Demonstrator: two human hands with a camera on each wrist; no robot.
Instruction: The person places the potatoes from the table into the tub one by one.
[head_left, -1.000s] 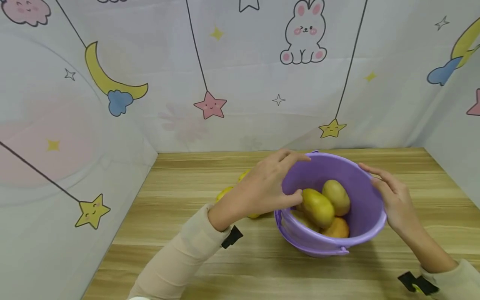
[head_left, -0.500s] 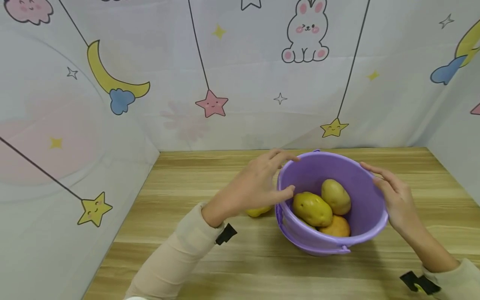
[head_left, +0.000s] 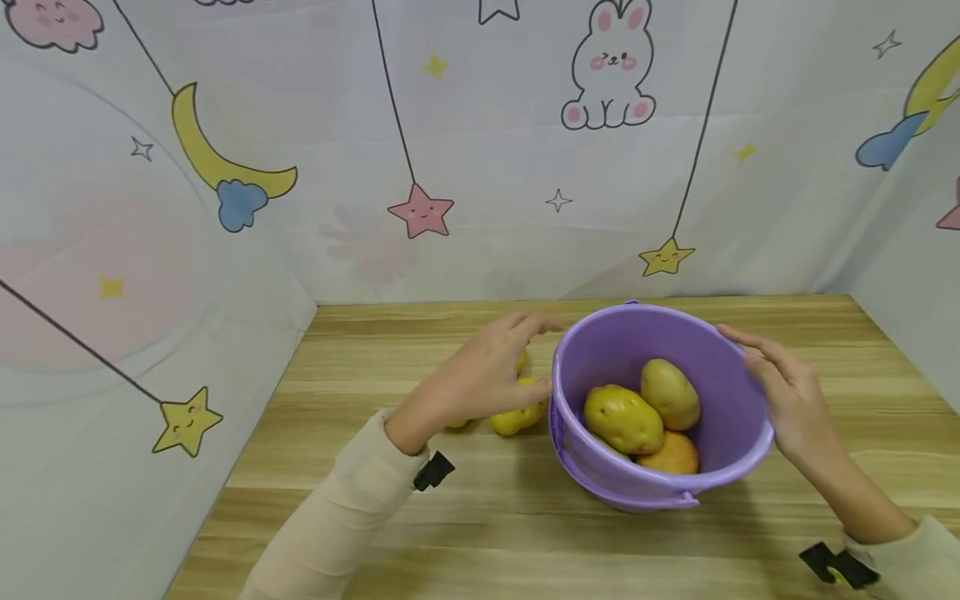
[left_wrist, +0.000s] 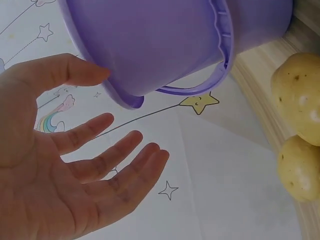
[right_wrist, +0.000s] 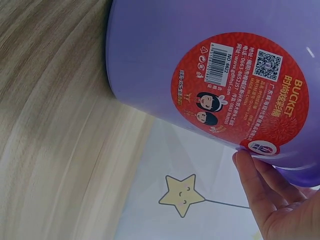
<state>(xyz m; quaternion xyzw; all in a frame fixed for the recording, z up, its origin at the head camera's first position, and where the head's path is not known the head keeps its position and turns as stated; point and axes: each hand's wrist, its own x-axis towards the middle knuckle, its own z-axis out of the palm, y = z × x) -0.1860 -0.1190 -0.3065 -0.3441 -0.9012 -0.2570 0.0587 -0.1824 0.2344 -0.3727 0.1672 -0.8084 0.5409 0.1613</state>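
Observation:
A purple bucket (head_left: 738,408) stands on the table, its mouth tipped toward the head camera. Inside lie a yellow potato (head_left: 622,419), a paler potato (head_left: 670,393) and a round orange fruit (head_left: 671,454), with another yellowish piece partly hidden beneath. My right hand (head_left: 795,400) holds the bucket at its right rim; in the right wrist view its fingers touch the outside below the rim. My left hand (head_left: 480,375), fingers spread and holding nothing, is just left of the bucket, above yellow potatoes (head_left: 517,419) partly covered by it. The left wrist view shows two potatoes (left_wrist: 299,169) close together.
The wood-grain table (head_left: 360,500) meets a white printed cloth (head_left: 495,250) at the back and sides. The bucket's handle (head_left: 637,502) hangs down along its near side. A red round label (right_wrist: 240,95) is on the bucket's outer wall.
My left hand has drawn back left out of the bucket's mouth and let go of the yellow potato, which now lies lower among the others. My right hand stays at the rim.

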